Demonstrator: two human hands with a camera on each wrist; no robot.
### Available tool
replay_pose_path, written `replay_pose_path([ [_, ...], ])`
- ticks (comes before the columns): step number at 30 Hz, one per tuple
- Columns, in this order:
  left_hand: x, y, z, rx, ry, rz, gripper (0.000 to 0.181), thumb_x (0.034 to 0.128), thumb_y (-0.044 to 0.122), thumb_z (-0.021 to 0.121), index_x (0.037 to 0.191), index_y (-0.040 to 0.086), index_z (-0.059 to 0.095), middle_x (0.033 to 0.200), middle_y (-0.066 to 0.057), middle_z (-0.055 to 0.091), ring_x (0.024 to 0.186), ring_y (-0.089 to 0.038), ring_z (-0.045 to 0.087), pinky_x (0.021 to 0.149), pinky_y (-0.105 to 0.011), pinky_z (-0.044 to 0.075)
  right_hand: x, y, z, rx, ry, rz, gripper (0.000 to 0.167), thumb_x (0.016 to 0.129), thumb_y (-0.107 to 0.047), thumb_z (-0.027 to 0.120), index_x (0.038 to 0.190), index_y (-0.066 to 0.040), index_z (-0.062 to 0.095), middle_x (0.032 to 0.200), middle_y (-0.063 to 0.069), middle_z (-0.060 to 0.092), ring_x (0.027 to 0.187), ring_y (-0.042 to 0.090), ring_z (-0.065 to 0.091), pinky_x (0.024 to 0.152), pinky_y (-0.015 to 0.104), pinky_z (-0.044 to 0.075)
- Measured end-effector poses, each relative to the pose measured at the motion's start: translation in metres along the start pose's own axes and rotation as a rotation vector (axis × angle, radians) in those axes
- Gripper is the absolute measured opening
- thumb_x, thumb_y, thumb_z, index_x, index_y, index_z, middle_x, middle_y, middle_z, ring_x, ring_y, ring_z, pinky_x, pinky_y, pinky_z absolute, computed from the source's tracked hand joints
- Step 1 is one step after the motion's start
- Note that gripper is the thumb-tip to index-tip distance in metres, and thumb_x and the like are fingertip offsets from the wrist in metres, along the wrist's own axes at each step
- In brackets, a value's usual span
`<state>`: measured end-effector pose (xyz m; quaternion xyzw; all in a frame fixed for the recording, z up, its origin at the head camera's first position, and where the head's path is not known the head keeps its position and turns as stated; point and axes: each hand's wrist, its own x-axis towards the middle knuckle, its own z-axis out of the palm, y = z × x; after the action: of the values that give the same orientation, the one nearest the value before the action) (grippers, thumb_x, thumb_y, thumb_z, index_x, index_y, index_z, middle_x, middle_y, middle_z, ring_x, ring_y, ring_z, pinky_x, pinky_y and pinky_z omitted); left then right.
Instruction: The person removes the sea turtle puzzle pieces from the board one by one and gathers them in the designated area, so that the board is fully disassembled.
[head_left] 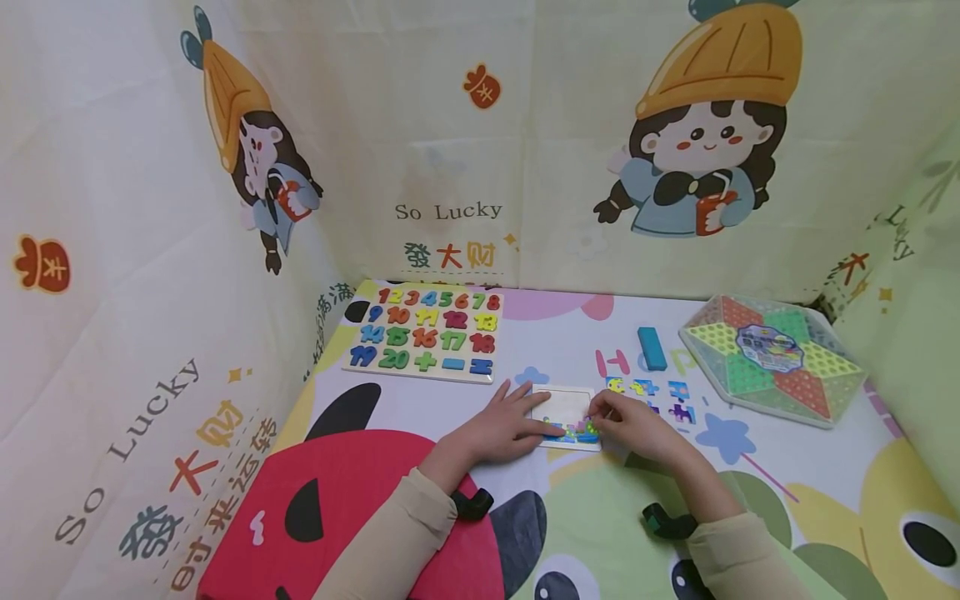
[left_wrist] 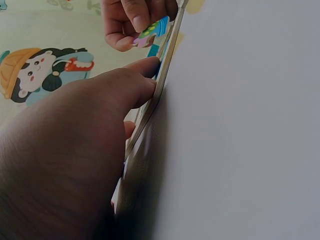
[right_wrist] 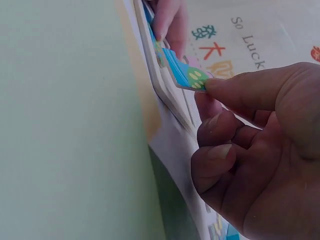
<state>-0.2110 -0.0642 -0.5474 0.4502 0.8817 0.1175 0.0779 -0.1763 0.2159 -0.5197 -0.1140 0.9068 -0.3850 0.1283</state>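
A small white puzzle tray (head_left: 564, 402) lies on the table, with joined colourful pieces (head_left: 573, 432) along its near edge. My left hand (head_left: 506, 427) rests on the tray's left side, fingers spread and the thumb over the near pieces. Above the tray's near right corner, my right hand (head_left: 636, 423) pinches a jigsaw piece (right_wrist: 186, 73) between thumb and forefinger. Blue and green with yellow spots, the piece is tilted in the right wrist view. In the left wrist view, the same jigsaw piece (left_wrist: 154, 33) shows beyond my left thumb.
Several loose jigsaw pieces (head_left: 678, 390) lie right of the tray, partly behind my right hand. A wooden number board (head_left: 420, 379) sits at the back left. A blue block (head_left: 652, 348) and a clear hexagonal box (head_left: 776, 358) stand at the back right. Printed cloth walls enclose the table.
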Motion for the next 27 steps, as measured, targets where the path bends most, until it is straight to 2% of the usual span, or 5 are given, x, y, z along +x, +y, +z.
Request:
replay_pose_path([
  [8,0.0,-0.001,0.001,-0.019,-0.001,-0.008,0.042,0.1014,0.045,0.046,0.138,0.065,0.036,0.165,0.007,0.019,0.156,-0.027,0.007,0.123,-0.059,0.003,-0.014,0.008,-0.023,0.018,0.005,0.035,0.011,0.098,-0.022,0.062,0.105,-0.014,0.06,0.093,0.003,0.059,0.084,0.019,0.051,0.067,0.026,0.045],
  [20,-0.002,-0.004,0.002,-0.049,0.036,0.004,0.039,0.1015,0.044,0.045,0.137,0.06,0.045,0.164,0.006,0.024,0.155,-0.028,0.01,0.123,-0.06,0.005,-0.046,0.041,-0.064,0.047,-0.004,0.066,0.018,0.099,-0.02,0.059,0.11,-0.006,0.058,0.093,0.008,0.058,0.071,0.013,0.05,0.06,0.025,0.044],
  [27,-0.001,-0.003,0.002,-0.04,0.058,0.013,0.037,0.1027,0.038,0.046,0.135,0.055,0.051,0.163,0.005,0.027,0.155,-0.029,0.013,0.122,-0.06,0.007,-0.062,0.067,-0.079,0.055,-0.008,0.135,0.02,0.1,-0.023,0.059,0.11,-0.007,0.057,0.092,0.006,0.056,0.068,0.014,0.048,0.058,0.025,0.042],
])
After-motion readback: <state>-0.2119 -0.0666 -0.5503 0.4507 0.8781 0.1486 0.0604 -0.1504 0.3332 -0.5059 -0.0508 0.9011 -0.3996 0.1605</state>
